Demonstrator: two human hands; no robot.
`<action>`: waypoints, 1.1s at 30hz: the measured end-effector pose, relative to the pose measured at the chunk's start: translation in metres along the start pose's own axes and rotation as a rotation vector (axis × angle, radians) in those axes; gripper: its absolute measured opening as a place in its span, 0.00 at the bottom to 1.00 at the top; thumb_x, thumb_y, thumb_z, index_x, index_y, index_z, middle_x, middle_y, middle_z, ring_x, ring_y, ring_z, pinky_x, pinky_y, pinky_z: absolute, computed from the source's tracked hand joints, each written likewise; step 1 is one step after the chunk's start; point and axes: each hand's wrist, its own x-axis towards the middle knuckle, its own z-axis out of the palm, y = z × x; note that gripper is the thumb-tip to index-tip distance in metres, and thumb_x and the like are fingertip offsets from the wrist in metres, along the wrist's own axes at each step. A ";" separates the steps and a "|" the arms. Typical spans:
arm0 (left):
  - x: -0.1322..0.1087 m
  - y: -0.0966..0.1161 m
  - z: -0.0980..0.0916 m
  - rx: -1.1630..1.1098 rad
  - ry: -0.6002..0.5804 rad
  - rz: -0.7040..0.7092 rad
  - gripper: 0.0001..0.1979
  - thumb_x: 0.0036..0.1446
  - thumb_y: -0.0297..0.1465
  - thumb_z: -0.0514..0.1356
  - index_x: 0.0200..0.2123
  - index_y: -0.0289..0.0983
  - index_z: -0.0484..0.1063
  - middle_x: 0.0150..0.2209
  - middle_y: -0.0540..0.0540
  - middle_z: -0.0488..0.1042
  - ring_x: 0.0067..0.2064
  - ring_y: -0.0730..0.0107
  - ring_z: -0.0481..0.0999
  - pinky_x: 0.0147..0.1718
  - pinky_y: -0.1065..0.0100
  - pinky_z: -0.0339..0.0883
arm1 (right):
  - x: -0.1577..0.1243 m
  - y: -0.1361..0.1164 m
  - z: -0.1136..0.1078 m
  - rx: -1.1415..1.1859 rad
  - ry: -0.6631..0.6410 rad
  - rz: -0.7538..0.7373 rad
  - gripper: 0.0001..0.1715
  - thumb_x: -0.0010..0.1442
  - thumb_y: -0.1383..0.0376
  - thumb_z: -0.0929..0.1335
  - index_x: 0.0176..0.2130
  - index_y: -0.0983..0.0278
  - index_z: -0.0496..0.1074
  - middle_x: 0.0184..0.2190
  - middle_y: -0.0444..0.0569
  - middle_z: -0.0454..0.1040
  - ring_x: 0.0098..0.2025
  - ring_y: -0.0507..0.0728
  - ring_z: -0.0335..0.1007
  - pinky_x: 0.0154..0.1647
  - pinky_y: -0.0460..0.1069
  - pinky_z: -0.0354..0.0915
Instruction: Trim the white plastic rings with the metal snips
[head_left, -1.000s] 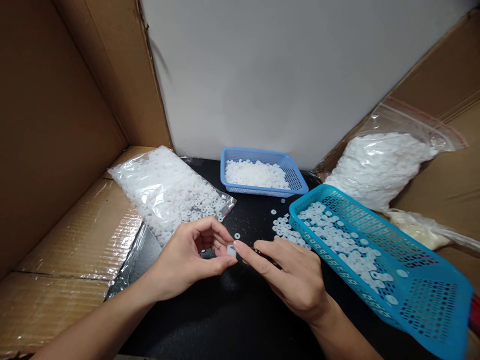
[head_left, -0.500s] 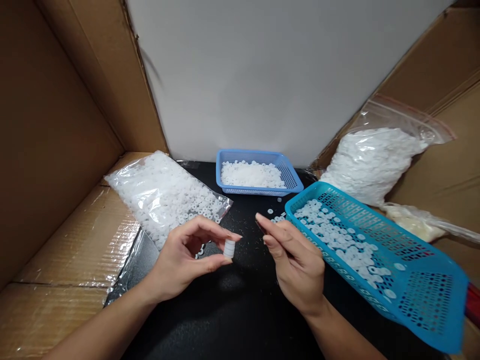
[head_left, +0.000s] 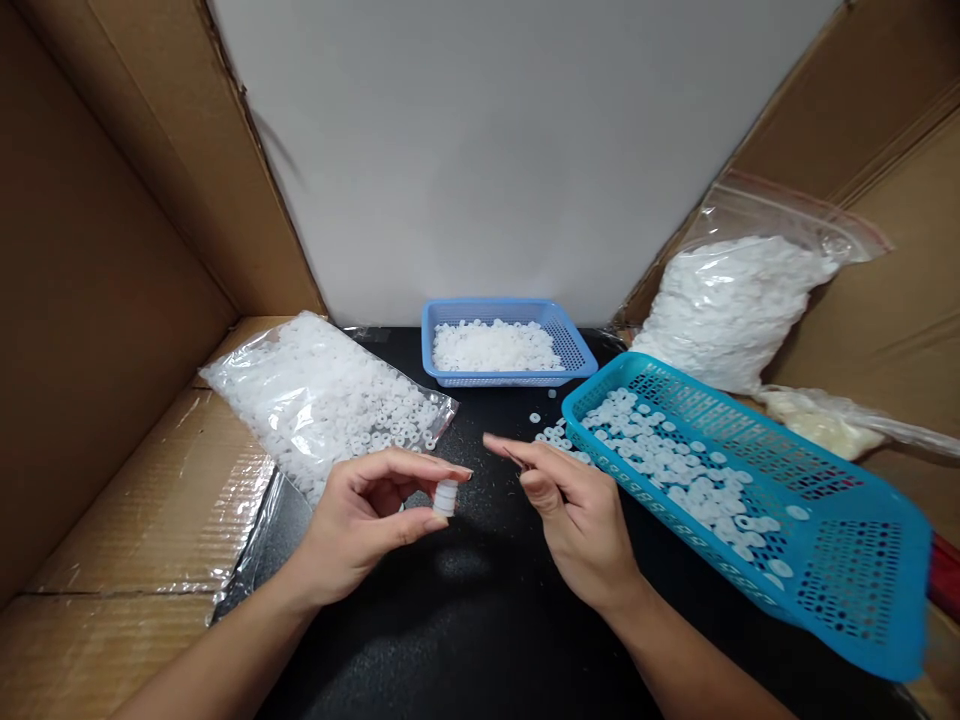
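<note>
Between the thumb and fingertips of my left hand (head_left: 379, 505) is a short stack of white plastic washers (head_left: 445, 497), held upright with the edges of the rings showing. Just to its right, my right hand (head_left: 581, 510) is held with the index finger stretched toward the stack and the thumb bent in below. A thin dark sliver shows by those fingers, too small to name. The two hands are apart, above the black table surface (head_left: 450, 640). Loose white washers (head_left: 553, 436) lie beyond my right hand, beside the teal basket.
A teal basket (head_left: 814, 625) with many washers stands at right. At the back is a blue basket (head_left: 433, 350) of small white rings. A clear bag of washers (head_left: 330, 390) lies left; another filled bag (head_left: 727, 300) leans at right. Cardboard walls (head_left: 97, 250) flank the table.
My right hand has come left, closer to the washer stack, and its index finger is straighter. My left hand still pinches the stack. The whole view has shifted slightly.
</note>
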 end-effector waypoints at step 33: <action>-0.001 -0.004 0.010 -0.282 0.078 -0.183 0.10 0.50 0.22 0.73 0.36 0.36 0.80 0.33 0.47 0.83 0.34 0.76 0.83 0.38 0.81 0.75 | -0.012 -0.012 0.006 -0.207 0.010 -0.384 0.37 0.59 0.79 0.71 0.64 0.59 0.69 0.35 0.49 0.75 0.33 0.49 0.69 0.32 0.45 0.64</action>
